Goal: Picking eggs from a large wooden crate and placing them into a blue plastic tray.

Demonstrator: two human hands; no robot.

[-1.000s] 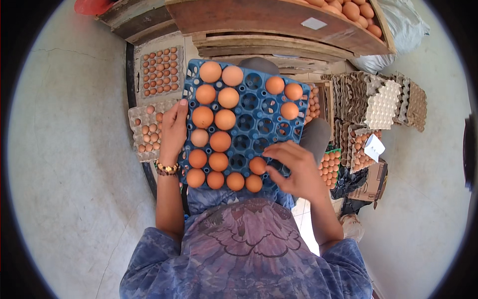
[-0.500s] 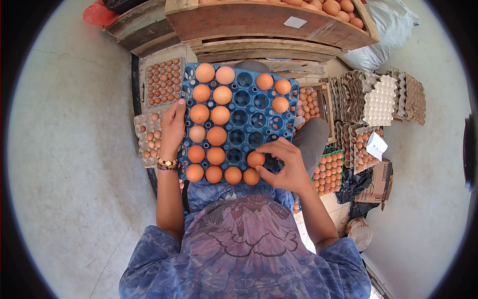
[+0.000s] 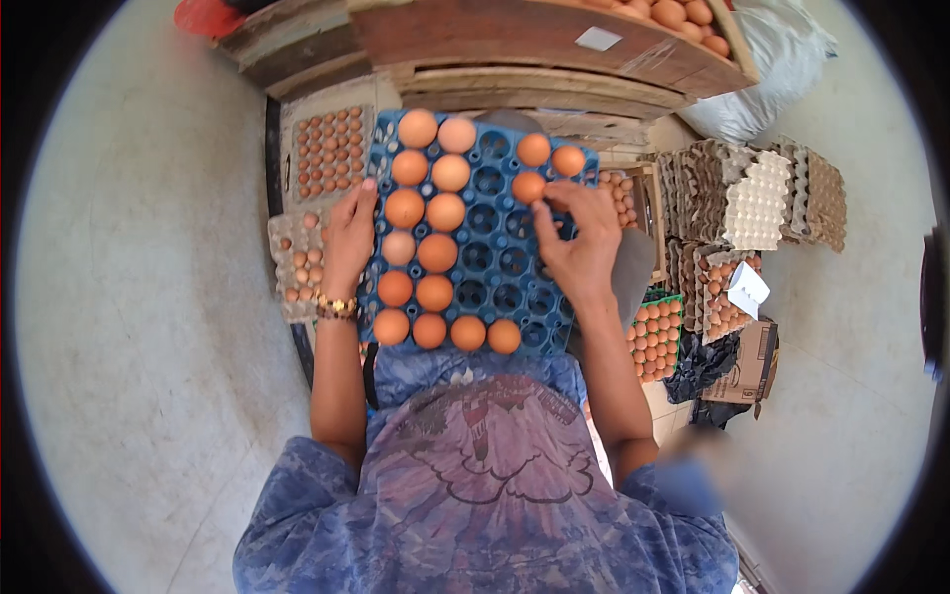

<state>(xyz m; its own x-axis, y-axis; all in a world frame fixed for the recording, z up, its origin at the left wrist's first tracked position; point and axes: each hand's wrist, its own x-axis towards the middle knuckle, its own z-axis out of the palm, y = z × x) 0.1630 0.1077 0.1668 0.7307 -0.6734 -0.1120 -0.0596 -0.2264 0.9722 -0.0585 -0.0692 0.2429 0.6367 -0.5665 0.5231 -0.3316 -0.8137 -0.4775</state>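
A blue plastic egg tray [image 3: 478,257] lies across my lap, tilted slightly. Brown eggs [image 3: 435,253] fill its two left columns, with two more along the near row and a couple at the far right corner. My left hand [image 3: 351,233], a beaded bracelet on its wrist, grips the tray's left edge. Over the right part of the tray, my right hand [image 3: 584,233] pinches a brown egg [image 3: 528,186] between thumb and fingers, just below the far-row egg. Whether this egg rests in its cup I cannot tell. My hand hides some cups behind it.
Ahead stands a wooden crate [image 3: 554,54] of loose eggs. Cardboard trays of eggs [image 3: 331,148] lie at left. On the right are stacked cardboard trays [image 3: 757,203], a green tray of eggs [image 3: 655,337], a carton [image 3: 744,361] and a white sack [image 3: 767,84].
My right hand has moved from the near part of the tray to its far right, with an egg in its fingers. The left hand keeps its grip.
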